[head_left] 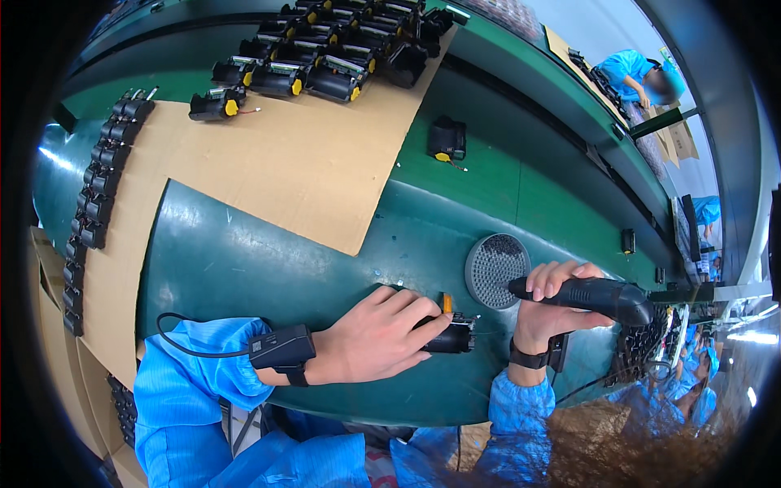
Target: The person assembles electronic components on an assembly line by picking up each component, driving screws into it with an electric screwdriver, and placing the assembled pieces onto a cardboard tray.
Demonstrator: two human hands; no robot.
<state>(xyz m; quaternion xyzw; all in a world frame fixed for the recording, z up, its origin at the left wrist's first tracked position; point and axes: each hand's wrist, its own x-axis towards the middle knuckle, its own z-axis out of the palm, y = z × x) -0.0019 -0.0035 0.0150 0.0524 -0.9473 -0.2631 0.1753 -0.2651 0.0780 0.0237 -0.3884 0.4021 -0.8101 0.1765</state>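
My left hand (370,335) rests on the green bench with its fingers closed over a small black plastic unit (454,338). An orange tab (447,302) stands up from the unit beside my fingertips. In my right hand (538,319) is a black electric screwdriver (590,298), gripped around its body and lying nearly level. Its narrow end points left and overlaps the edge of a round grey dish (493,268) with a dotted inside. Whether that end touches the dish, I cannot tell. My left palm hides part of the unit.
Cardboard (268,179) covers the bench's left side, with rows of black units with yellow ends (313,77) at the back. More black parts (99,195) line its left edge. One unit (447,140) sits alone beyond the dish. Co-workers in blue (630,73) are farther off.
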